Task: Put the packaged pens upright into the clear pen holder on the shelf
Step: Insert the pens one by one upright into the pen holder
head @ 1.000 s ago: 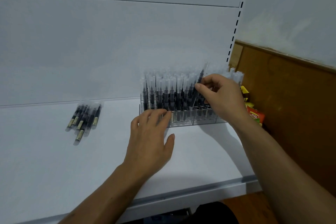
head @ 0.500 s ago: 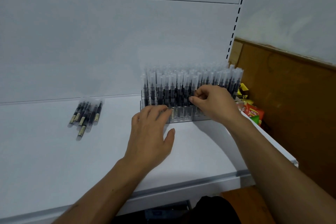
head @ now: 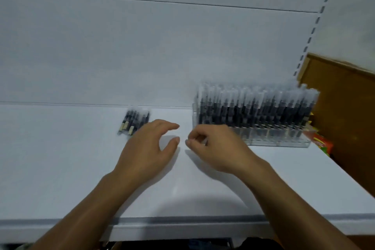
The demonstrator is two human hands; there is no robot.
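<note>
Loose pens point(head: 134, 123) lie left of the filled pen holder point(head: 255, 119).

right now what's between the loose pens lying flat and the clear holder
Head view: mostly bare white shelf; the left hand overlaps the black packaged pens, short of the clear pen holder.

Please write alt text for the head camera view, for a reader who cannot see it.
Two bare hands hover over a white shelf: the left hand open beside a small pile of loose packaged pens, the right hand curled and empty. A clear pen holder full of upright pens stands at the right.
</note>
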